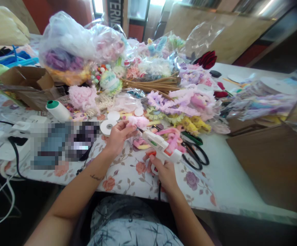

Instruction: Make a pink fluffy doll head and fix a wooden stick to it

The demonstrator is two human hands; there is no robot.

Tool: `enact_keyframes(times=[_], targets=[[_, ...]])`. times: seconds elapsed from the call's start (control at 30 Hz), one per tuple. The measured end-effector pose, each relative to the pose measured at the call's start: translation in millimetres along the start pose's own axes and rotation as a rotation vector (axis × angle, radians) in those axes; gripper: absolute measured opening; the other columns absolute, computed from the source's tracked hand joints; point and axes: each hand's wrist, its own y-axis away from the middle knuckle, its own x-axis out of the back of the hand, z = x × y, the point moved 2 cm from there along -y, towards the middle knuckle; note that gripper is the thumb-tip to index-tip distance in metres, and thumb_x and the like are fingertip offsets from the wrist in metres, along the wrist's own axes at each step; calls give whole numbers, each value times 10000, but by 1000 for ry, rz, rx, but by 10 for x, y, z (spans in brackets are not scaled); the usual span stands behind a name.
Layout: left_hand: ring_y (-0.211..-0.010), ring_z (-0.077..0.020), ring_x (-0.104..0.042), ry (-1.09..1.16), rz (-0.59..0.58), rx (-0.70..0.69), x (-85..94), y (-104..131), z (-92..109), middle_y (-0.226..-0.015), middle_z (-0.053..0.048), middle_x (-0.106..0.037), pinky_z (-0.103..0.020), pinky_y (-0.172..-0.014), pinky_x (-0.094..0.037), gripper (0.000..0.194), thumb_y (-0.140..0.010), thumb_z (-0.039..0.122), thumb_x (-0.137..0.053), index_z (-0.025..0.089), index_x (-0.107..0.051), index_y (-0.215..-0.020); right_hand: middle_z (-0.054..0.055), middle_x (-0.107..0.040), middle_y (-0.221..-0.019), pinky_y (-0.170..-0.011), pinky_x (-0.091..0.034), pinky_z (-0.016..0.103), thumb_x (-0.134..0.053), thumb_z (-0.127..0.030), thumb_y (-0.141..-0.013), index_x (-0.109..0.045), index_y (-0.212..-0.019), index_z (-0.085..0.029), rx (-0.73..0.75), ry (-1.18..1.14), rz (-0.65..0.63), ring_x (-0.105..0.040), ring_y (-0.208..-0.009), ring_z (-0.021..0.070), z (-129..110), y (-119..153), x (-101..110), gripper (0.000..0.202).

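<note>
I see bright daylight pouring from the windows (99, 6) far beyond my hands, blown out white, with glare on the plastic bags (68, 37) past my left hand (117, 136). Near my right hand (165, 172) focus is fair; edges bend and smear, and below my wrists it falls dark.

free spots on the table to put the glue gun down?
Bare tablecloth along the near edge, between the left hand and right hand. More room right of the scissors, before the brown box. Behind the glue gun, crowded with craft trims.
</note>
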Motion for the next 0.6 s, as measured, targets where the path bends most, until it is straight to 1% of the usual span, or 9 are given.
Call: enact_keyframes(times=[0.07, 0.13, 0.23, 0.27, 0.33, 0.4, 0.43, 0.53, 0.6], targets=[[-735, -123, -617, 20, -8, 14, 1, -3, 9, -754, 17, -641, -399, -862, -560, 249, -610, 189, -826, 149, -660, -791, 28, -690, -772, -380, -349, 242, -695, -437, -787, -663, -954, -179, 2, 3, 0, -537, -447, 113, -1, 8, 18, 309], [-737, -118, -617, 51, -14, 24, 1, -5, 27, -745, 18, -638, -404, -872, -566, 230, -611, 172, -820, 146, -652, -766, 27, -694, -762, -376, -349, 239, -688, -443, -792, -674, -958, -182, -2, 10, -1, -534, -441, 112, -12, 38, 94, 310], [-716, -106, -617, 104, 9, 21, 9, -8, 59, -719, 33, -630, -405, -888, -574, 208, -608, 143, -811, 153, -629, -709, 25, -701, -742, -374, -368, 240, -691, -444, -787, -691, -947, -192, 1, 54, 28, -539, -434, 117, -78, 132, 375, 298], [-679, -94, -606, 116, 20, 23, 12, -9, 68, -699, 42, -622, -408, -891, -577, 205, -609, 131, -807, 155, -617, -683, 24, -701, -732, -375, -373, 238, -696, -439, -782, -697, -937, -192, 14, 81, 59, -542, -432, 118, -118, 174, 519, 292], [-594, -66, -563, 126, 41, 24, 20, -13, 79, -669, 58, -605, -410, -885, -587, 199, -608, 102, -795, 158, -611, -660, 28, -702, -723, -372, -371, 231, -705, -428, -772, -704, -923, -188, 57, 146, 171, -543, -427, 117, -214, 264, 874, 284], [-577, -56, -548, 127, 40, 37, 22, -16, 81, -671, 60, -605, -400, -892, -589, 182, -623, 90, -779, 161, -616, -659, 38, -702, -705, -358, -368, 233, -712, -433, -753, -700, -922, -176, 88, 214, 326, -549, -423, 129, -305, 336, 1293, 307], [-567, -54, -543, 125, 39, 45, 23, -17, 78, -667, 61, -603, -395, -889, -593, 181, -626, 89, -776, 162, -613, -651, 46, -704, -701, -361, -376, 238, -716, -438, -739, -700, -915, -164, 105, 262, 430, -542, -420, 129, -341, 359, 1518, 325], [-540, -50, -527, 116, 39, 56, 31, -23, 62, -656, 64, -598, -386, -866, -606, 186, -626, 94, -778, 165, -607, -635, 82, -703, -686, -386, -419, 270, -685, -464, -722, -706, -907, -114, 130, 547, 729, -542, -425, 146, -393, 340, 2165, 397], [-534, -50, -525, 112, 41, 49, 42, -31, 49, -654, 65, -600, -386, -854, -612, 186, -625, 96, -780, 164, -608, -636, 111, -703, -666, -438, -469, 303, -580, -505, -762, -705, -876, -88, 140, 864, 825, -602, -482, 193, -392, 245, 2492, 450]])
